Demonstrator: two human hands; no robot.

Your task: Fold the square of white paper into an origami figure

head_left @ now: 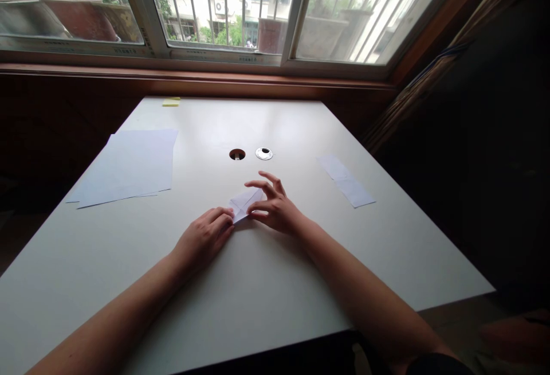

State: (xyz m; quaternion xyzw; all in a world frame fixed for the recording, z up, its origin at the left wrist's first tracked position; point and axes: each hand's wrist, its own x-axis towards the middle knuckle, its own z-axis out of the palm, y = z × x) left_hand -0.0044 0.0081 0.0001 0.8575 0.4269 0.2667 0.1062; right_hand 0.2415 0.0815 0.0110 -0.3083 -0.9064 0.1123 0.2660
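Note:
A small folded piece of white paper [244, 202] lies on the white table between my two hands, with crease lines across its face. My left hand [209, 227] closes on its left corner, the fingers held together and pressing it near the tabletop. At the paper's right edge is my right hand [275, 206]; its thumb and a finger pinch the edge, while the other fingers are raised and spread. Part of the paper is covered by the fingers of both hands.
White sheets [133, 163] lie stacked at the left. A creased paper strip [347, 180] is at the right. Beyond my hands are a cable hole [237, 155] and a round cover [264, 153]. Yellow sticky notes [171, 101] lie at the table's far edge, below the window [223, 8].

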